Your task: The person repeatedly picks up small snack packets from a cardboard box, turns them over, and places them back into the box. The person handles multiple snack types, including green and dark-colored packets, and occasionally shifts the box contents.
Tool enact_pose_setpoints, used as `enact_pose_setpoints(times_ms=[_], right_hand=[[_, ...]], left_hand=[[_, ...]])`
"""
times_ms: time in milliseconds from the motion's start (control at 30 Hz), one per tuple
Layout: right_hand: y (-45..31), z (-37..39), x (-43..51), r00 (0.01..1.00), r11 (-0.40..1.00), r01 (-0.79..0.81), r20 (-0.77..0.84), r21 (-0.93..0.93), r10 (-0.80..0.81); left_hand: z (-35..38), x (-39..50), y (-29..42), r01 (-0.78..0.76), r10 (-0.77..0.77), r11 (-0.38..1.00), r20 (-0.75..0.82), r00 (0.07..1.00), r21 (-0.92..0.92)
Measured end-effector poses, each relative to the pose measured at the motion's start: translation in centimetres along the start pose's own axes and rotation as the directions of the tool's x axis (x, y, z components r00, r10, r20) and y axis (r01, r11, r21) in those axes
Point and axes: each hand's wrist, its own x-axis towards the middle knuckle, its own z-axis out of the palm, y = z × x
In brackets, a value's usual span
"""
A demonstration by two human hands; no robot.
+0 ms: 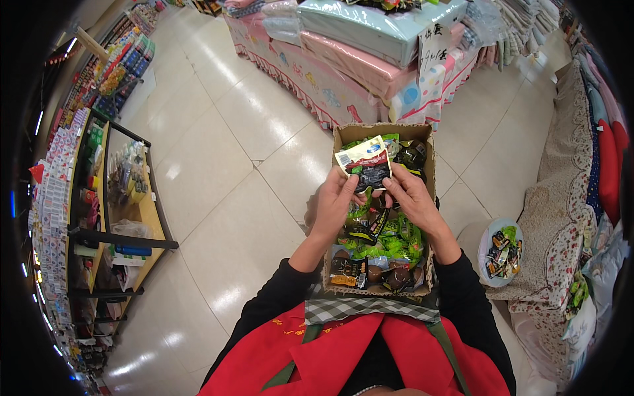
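A small printed snack packet, cream at the top and dark red and black below, is held up between both hands. My left hand pinches its left lower edge with the thumb in front. My right hand grips the right lower edge the same way. Beneath them is an open cardboard box, filled with green wrapped packets, dark packets and brown eggs in clear wrap. The hands and packet hide part of the contents.
Ahead stands a display table with a patterned cloth, stacked with packaged bedding. A white bucket topped with small packets is at the right, beside a cloth-covered stand. Stocked shelves line the left. Pale floor tiles lie between.
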Motion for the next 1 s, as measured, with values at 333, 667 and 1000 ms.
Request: enact_pose_setpoints(times_ms=[333,667,1000], right_hand=[[0.18,-0.02,0.01,1.0,1.0,-0.002,-0.003,-0.003,0.002],[-0.02,0.1,-0.01,1.0,0.999,0.0,0.011,-0.055,0.001],[0.64,-0.08,0.01,0.999,0.988,-0.046,0.021,-0.15,0.05]], left_hand=[[0.21,-0.14,0.51,-0.037,0.037,0.999,-0.01,0.999,-0.013],[0.52,-0.32,0.87,0.018,-0.02,0.999,-0.04,0.999,-0.039],[0.49,-0.34,0.94,0.08,-0.082,0.995,-0.03,0.996,-0.066]])
